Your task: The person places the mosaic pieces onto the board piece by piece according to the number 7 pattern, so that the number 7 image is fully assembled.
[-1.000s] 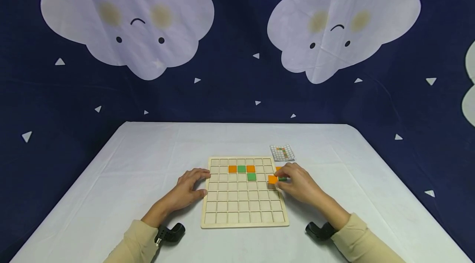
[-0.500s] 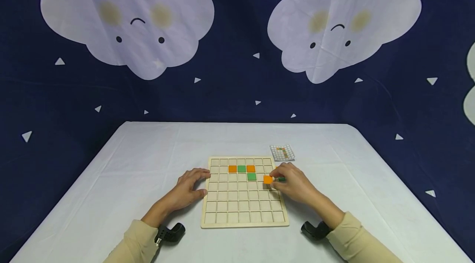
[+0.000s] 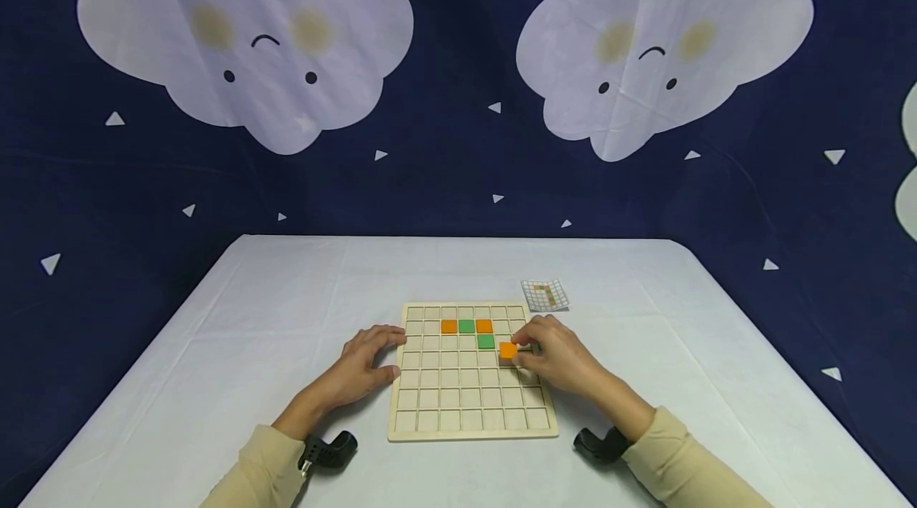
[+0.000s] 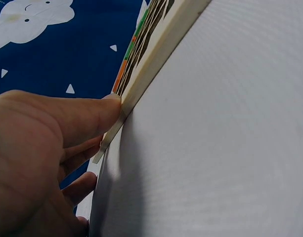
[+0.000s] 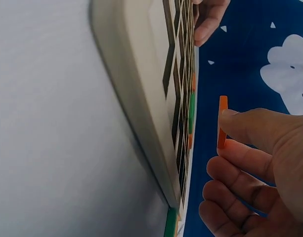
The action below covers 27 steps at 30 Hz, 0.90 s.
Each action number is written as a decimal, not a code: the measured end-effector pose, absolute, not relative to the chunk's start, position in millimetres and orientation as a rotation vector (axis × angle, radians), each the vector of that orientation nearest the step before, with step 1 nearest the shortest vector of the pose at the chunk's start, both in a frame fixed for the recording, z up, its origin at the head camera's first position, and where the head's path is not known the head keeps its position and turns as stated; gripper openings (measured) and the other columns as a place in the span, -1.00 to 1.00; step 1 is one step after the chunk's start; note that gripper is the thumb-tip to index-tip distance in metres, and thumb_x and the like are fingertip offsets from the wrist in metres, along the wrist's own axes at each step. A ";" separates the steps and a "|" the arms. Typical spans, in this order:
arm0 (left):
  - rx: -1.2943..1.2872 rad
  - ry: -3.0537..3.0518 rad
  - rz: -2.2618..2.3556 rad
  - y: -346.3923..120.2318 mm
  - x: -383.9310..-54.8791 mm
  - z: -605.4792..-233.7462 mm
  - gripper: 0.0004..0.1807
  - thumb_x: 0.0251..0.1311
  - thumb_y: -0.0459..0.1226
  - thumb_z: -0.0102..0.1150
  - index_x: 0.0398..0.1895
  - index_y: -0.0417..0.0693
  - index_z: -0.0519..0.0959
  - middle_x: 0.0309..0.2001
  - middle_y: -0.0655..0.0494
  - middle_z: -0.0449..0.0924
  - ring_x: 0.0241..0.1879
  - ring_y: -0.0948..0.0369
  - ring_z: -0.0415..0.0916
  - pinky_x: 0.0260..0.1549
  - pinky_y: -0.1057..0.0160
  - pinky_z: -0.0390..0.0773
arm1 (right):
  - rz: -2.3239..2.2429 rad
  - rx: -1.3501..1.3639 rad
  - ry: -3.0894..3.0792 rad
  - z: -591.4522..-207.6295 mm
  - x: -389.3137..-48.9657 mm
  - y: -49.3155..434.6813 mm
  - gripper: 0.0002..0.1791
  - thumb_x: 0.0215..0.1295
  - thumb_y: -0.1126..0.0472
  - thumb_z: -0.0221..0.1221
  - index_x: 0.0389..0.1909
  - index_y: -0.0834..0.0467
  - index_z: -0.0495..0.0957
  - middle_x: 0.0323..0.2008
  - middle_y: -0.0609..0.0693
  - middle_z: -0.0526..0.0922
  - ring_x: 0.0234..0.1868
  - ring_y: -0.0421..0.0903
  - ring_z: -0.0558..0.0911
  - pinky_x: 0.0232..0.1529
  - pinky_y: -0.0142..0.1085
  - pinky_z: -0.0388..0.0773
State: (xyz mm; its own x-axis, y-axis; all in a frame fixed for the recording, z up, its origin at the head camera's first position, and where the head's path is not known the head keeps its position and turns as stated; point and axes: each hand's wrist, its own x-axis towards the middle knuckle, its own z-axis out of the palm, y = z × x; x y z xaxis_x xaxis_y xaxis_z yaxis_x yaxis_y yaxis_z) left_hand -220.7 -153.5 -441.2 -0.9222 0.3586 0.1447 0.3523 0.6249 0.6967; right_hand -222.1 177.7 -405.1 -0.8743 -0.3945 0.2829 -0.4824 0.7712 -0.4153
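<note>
A square wooden grid board [image 3: 469,438] lies on the table. Between thumb and index finger, my right hand [image 3: 562,354] pinches a square orange tile [image 3: 508,350], raised above the right part of the board. That tile [image 5: 223,121] appears edge-on in the right wrist view. My left hand [image 3: 364,365] rests at the board's left side, thumb and fingertips touching its rim. Orange [image 3: 448,326], green [image 3: 466,326] and orange [image 3: 484,326] tiles fill neighbouring cells in an upper row. A green tile [image 3: 486,341] sits under the rightmost orange one.
Beyond the board's upper right corner lies a small printed grid card [image 3: 544,295] with a coloured pattern. Beside the board's right edge, a green tile [image 5: 170,224] lies on the table, mostly hidden by my right hand in the head view. A white cloth [image 3: 215,349] covers the table.
My right hand has moved left with the orange tile, from the board's right edge to farther over the grid. My left hand has stayed in place.
</note>
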 end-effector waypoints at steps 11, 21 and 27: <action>0.662 2.812 1.212 -154.0 -220.6 -440.7 -0.53 0.08 -0.35 0.24 0.12 -0.14 0.47 0.26 -0.02 0.37 0.38 -0.11 0.11 0.34 -0.25 -0.18 | 0.686 0.742 -2.809 -405.0 -225.5 169.6 -0.81 0.04 0.17 0.30 -0.27 0.04 0.63 -0.28 -0.19 0.58 -0.24 -0.26 0.44 -0.24 -0.37 0.46; 0.661 2.819 1.205 -154.9 -220.8 -441.0 -0.53 0.08 -0.32 0.25 0.12 -0.11 0.47 0.26 0.00 0.38 0.37 -0.10 0.12 0.33 -0.25 -0.14 | 0.708 0.798 -2.793 -406.2 -228.4 162.0 -0.79 0.04 0.17 0.31 -0.25 0.06 0.64 -0.29 -0.16 0.59 -0.23 -0.21 0.46 -0.23 -0.35 0.45; 0.656 2.816 1.204 -155.0 -220.7 -440.7 -0.53 0.08 -0.33 0.25 0.12 -0.11 0.47 0.26 0.00 0.37 0.38 -0.10 0.12 0.33 -0.25 -0.14 | 0.715 0.810 -2.784 -406.2 -228.6 158.4 -0.79 0.04 0.18 0.30 -0.25 0.07 0.65 -0.30 -0.17 0.60 -0.26 -0.23 0.44 -0.26 -0.38 0.42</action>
